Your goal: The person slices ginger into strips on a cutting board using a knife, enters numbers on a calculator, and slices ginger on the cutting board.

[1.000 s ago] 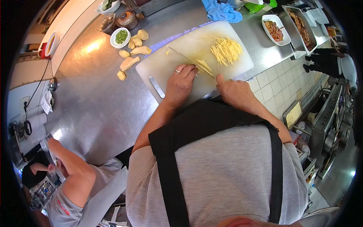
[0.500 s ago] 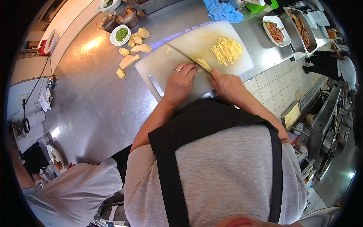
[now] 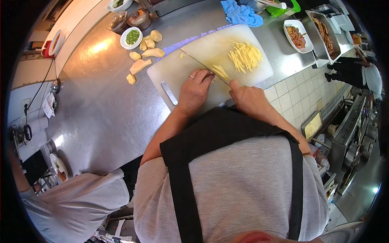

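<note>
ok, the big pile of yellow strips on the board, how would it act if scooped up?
The big pile would likely shed pieces: the strips lie loose and crisscrossed. Single strips look thin and straight, so probably fairly stiff but easy to snap. The board looks smooth, so they may slide when pushed.

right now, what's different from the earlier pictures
Since the last picture, the right hand has drawn the knife slightly back toward the body. Since the first, the co-worker's arm has left the counter edge, where a plate now shows. The left hand, cutting board and whole peeled pieces stayed put.
</note>
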{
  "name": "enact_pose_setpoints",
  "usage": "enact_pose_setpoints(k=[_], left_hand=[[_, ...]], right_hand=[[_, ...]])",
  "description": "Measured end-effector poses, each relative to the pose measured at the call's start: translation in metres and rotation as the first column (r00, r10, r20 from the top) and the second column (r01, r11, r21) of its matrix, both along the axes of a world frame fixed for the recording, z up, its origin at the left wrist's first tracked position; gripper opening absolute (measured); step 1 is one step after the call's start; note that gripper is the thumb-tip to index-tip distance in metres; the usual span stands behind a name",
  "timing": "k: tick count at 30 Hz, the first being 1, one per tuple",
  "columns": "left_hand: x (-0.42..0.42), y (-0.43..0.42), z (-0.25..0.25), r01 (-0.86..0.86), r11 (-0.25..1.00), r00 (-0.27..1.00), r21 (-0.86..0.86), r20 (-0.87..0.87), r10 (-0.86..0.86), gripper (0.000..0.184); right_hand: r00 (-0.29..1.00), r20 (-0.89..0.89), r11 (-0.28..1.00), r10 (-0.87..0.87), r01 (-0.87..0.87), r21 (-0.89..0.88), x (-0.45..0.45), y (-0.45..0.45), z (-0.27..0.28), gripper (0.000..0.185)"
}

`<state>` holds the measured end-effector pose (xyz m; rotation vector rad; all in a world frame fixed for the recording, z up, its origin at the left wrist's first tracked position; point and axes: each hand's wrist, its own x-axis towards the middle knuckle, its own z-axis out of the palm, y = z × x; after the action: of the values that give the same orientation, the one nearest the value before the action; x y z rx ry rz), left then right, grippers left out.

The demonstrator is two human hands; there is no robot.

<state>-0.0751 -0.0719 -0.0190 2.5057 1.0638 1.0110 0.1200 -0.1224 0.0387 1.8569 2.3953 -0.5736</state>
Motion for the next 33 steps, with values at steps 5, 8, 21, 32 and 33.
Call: enact_pose_setpoints(k=[5,8,21,32,33], left_hand=[[0.001,0.001,-0.002,0.002,1.0,1.0,0.02,0.013,-0.002,0.026],[0.0,0.0,0.0,-0.015,1.0,1.0,0.01,-0.003,0.015,0.026],[0.0,-0.001,0.001,-0.013,1.0,0.999,-0.001,0.045,0.013,0.024],[0.0,-0.001,-0.001,-0.021,1.0,0.999,0.017,0.039,0.021,0.021],[0.0,-0.001,0.001,-0.028,1.0,0.999,0.008,0.03,0.028,0.021]], right_hand=[[1.0,-0.011,1.0,0.014,-0.014,0.028,0.0,0.007,-0.002,0.016],[0.999,0.018,0.999,0.033,-0.033,0.005,0.001,0.0,0.014,0.013],[1.0,0.0,1.0,0.013,-0.013,-0.016,-0.002,0.007,0.002,0.013],[0.999,-0.034,1.0,0.009,-0.01,-0.009,-0.002,0.006,0.005,0.011],[1.0,-0.019,1.0,0.016,-0.016,-0.017,-0.001,0.004,0.016,0.011]])
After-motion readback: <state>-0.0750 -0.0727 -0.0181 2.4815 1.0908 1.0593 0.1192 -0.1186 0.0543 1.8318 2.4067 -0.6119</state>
